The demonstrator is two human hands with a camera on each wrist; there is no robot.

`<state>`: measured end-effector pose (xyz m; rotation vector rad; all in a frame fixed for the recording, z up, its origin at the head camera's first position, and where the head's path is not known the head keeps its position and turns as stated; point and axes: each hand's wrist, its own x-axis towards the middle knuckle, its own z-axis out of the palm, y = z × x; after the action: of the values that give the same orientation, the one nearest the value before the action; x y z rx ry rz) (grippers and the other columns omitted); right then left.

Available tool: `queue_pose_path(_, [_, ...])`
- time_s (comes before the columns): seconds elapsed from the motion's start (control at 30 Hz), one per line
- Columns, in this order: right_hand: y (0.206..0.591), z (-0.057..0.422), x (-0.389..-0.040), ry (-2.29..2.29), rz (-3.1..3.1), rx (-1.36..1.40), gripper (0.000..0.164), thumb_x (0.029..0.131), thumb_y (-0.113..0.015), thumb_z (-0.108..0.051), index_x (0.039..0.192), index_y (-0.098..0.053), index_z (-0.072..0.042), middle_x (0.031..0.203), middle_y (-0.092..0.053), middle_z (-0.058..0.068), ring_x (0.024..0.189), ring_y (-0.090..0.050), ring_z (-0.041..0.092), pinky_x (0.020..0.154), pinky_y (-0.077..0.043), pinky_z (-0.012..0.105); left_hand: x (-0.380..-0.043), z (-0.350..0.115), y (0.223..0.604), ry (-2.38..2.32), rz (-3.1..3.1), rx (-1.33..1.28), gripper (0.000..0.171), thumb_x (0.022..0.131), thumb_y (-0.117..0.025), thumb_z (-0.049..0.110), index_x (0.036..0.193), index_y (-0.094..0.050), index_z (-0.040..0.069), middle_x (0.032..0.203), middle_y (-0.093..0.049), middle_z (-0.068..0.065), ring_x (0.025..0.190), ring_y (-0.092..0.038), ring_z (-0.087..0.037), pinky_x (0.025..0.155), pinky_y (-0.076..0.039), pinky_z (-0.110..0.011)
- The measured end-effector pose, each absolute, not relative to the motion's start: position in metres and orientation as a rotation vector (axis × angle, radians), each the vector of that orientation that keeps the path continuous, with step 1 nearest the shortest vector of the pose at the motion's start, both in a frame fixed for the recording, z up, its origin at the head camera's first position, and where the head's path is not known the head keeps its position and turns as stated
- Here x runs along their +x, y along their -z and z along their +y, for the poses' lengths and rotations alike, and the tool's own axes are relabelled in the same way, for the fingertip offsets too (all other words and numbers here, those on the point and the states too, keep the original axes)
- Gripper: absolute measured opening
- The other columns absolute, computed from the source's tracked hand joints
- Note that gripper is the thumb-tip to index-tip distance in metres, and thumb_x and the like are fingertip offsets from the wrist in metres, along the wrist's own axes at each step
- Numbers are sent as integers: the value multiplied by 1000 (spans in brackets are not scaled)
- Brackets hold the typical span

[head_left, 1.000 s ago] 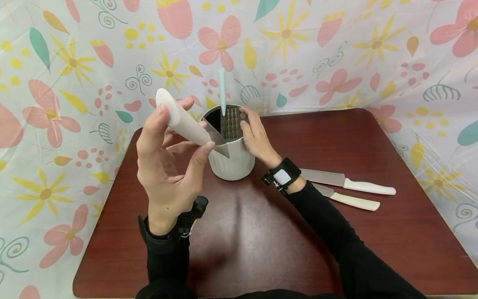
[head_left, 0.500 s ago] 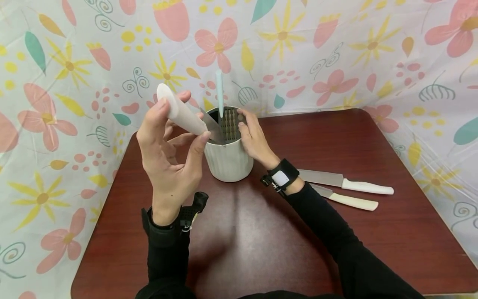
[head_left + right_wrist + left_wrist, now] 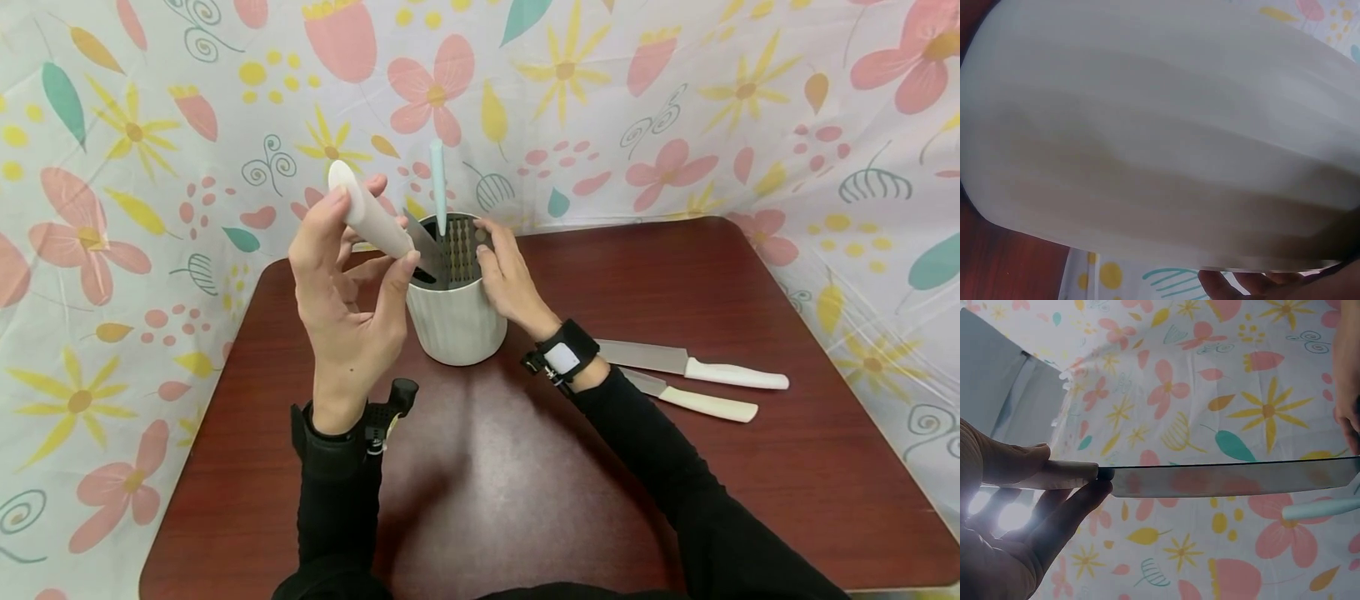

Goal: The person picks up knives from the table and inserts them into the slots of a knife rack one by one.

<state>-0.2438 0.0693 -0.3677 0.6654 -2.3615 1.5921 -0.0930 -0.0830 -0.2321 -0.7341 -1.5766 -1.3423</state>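
Observation:
My left hand (image 3: 348, 317) pinches the white handle (image 3: 369, 212) of a knife between thumb and fingers. Its broad blade (image 3: 1235, 479) slopes down over the opening of a round, ribbed white knife holder (image 3: 457, 325); how far the tip reaches inside is hidden. A pale blue handle (image 3: 438, 187) stands upright in the holder, beside a dark slotted insert (image 3: 461, 250). On the holder's right side, my right hand (image 3: 513, 279) grips the rim. In the right wrist view the holder wall (image 3: 1147, 137) fills most of the picture, with fingers (image 3: 1260, 284) at its edge.
Two more knives lie on the brown table (image 3: 525, 483), right of the holder: one with a white handle (image 3: 738, 374) and one with a cream handle (image 3: 708, 404). My right forearm passes close to their blades. A flower-patterned cloth (image 3: 570, 108) hangs behind the table.
The left hand has shifted slightly up and right. The knife's blade, earlier overlapping the holder's front wall, now lies over the opening. My right hand keeps its grip.

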Motion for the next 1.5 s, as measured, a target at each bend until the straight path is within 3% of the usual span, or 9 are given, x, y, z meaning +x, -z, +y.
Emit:
queue_pose_path(0.27, [367, 70, -243, -1608, -2368, 660, 47, 105, -34, -19, 151, -41, -10, 144, -47, 16, 130, -47, 27, 112, -40, 45, -100, -85, 237, 1313, -1615, -735, 53, 92, -66, -6, 135, -36, -10, 135, -62, -15, 103, -68, -40, 83, -62, -35])
queue_pose_path(0.63, [367, 69, -243, -1609, -2371, 662, 48, 106, -32, -20, 152, -40, -10, 147, -45, 17, 134, -47, 27, 113, -40, 44, -119, -88, 246, 1255, -1679, -735, 53, 94, -64, -5, 141, -40, 2, 136, -63, -12, 104, -68, -31, 83, -62, -32])
queue_pose_path(0.83, [369, 69, -244, -1615, -2374, 661, 48, 106, -32, -20, 152, -39, -10, 148, -44, 16, 134, -47, 27, 113, -40, 45, -129, -89, 254, 1261, -1730, -719, 54, 94, -65, -3, 142, -42, 3, 131, -66, -15, 114, -66, -26, 84, -62, -29])
queue_pose_path(1.0, [369, 68, -245, -1615, -2380, 642, 48, 105, -33, -20, 152, -40, -11, 148, -45, 15, 134, -47, 26, 114, -40, 43, -136, -92, 262, 1258, -1810, -667, 56, 95, -67, 2, 145, -42, 5, 132, -67, -11, 110, -68, -26, 81, -62, -30])
queue_pose_path(1.23, [367, 68, -244, -1621, -2380, 642, 47, 106, -33, -20, 152, -39, -11, 149, -44, 15, 135, -46, 26, 115, -39, 44, -148, -94, 274, 1244, -1887, -629, 63, 92, -67, -6, 147, -41, 12, 131, -67, -12, 107, -71, -30, 77, -59, -22])
queue_pose_path(1.5, [367, 68, -242, -1607, -2373, 632, 48, 105, -34, -20, 152, -40, -10, 149, -44, 15, 137, -45, 26, 116, -38, 44, -161, -97, 293, 1246, -1982, -623, 69, 92, -67, -6, 152, -39, 13, 138, -63, -14, 109, -70, -31, 76, -62, -34])
